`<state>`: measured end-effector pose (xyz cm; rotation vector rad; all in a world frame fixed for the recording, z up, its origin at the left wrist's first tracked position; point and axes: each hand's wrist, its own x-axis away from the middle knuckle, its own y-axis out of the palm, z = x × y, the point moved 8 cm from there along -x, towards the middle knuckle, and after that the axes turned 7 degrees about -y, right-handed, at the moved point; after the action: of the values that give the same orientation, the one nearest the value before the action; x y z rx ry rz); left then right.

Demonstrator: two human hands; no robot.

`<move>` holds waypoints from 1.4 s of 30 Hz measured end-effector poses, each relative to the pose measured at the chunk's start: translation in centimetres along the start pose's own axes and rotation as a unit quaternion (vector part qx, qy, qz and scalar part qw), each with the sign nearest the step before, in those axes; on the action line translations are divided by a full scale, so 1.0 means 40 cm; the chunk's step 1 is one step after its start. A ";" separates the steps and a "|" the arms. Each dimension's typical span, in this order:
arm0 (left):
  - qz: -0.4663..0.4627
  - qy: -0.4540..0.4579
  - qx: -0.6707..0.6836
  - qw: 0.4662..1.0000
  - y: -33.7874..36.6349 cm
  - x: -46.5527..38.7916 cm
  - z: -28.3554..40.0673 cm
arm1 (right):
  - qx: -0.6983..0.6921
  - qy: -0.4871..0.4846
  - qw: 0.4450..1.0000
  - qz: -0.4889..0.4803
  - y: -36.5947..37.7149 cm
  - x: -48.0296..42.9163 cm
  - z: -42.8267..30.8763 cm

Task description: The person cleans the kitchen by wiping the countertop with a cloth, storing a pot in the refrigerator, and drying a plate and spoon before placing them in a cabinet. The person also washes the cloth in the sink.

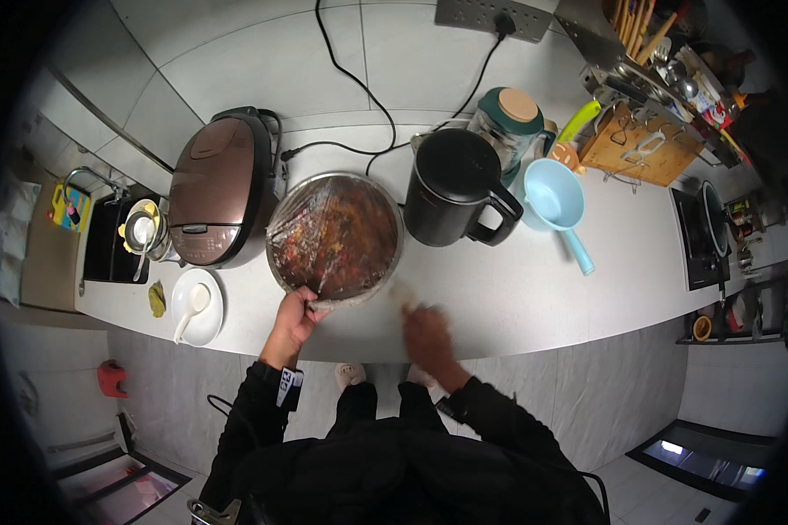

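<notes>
A round metal bowl (pixel 401 243) of reddish-brown food stands on the white counter, with clear plastic film (pixel 331 230) stretched over its top. My left hand (pixel 295 321) pinches the film-covered near rim, thumb on top. Off the bowl's near right side, over the counter's front part, my right hand (pixel 430 338) is blurred by motion. A pale smear shows at its fingertips; whether it is a finger or a held thing cannot be made out.
Left of the bowl stands a brown rice cooker (pixel 210 177); a black electric kettle (pixel 456 187) is to its right. Beyond are a light-blue ladle (pixel 555 197) and a glass jug (pixel 509 125). A white plate (pixel 210 321) holds a rice paddle (pixel 194 305). Black cords (pixel 354 79) run behind.
</notes>
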<state>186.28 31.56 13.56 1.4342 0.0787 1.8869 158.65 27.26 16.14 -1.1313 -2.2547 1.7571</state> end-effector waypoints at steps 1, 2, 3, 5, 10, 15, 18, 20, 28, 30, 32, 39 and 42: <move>0.006 -0.007 -0.009 1.000 -0.024 0.004 -0.007 | -0.135 0.079 0.973 -0.168 0.090 0.007 -0.024; 0.001 -0.014 -0.012 1.000 -0.043 0.009 -0.015 | -0.118 -0.019 0.991 -0.060 0.046 -0.004 -0.108; 0.010 -0.025 -0.016 1.000 -0.066 0.016 -0.023 | -0.202 0.007 0.978 -0.056 0.049 -0.006 -0.121; -0.014 -0.015 -0.032 0.999 -0.092 0.037 -0.023 | -0.349 0.025 0.936 -0.030 0.028 -0.011 -0.114; -0.025 0.000 -0.039 0.999 -0.138 0.111 -0.028 | -0.332 0.398 0.826 0.223 -0.116 0.058 0.208; -0.033 0.018 -0.022 0.999 -0.155 0.171 -0.015 | 0.080 0.001 0.997 -0.009 -0.018 -0.082 -0.063; -0.023 0.007 -0.031 0.999 -0.186 0.207 -0.010 | -0.074 0.096 0.990 -0.074 0.069 -0.124 -0.122; -0.034 0.000 -0.024 0.999 -0.209 0.232 -0.004 | -0.193 0.221 0.954 -0.056 0.106 -0.200 -0.037; -0.007 -0.007 -0.061 0.998 -0.287 0.294 0.011 | -0.014 0.029 0.998 -0.049 0.253 -0.674 0.086; -0.005 -0.032 -0.064 0.997 -0.293 0.293 0.003 | 0.041 0.120 0.991 -0.048 0.305 -0.769 0.157; -0.052 -0.010 -0.057 0.997 -0.277 0.293 0.012 | 0.020 0.237 0.971 0.012 0.336 -0.828 0.253; -0.034 -0.051 -0.055 0.997 -0.306 0.277 0.000 | 0.355 0.233 0.903 -0.057 0.376 -1.012 0.495; -0.012 -0.086 -0.048 0.995 -0.328 0.269 -0.010 | 0.168 0.371 0.910 0.080 0.334 -1.029 0.548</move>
<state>191.81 47.43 15.95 1.5162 -0.0778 1.7174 184.99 -13.33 12.30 -1.5764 -1.3927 1.3390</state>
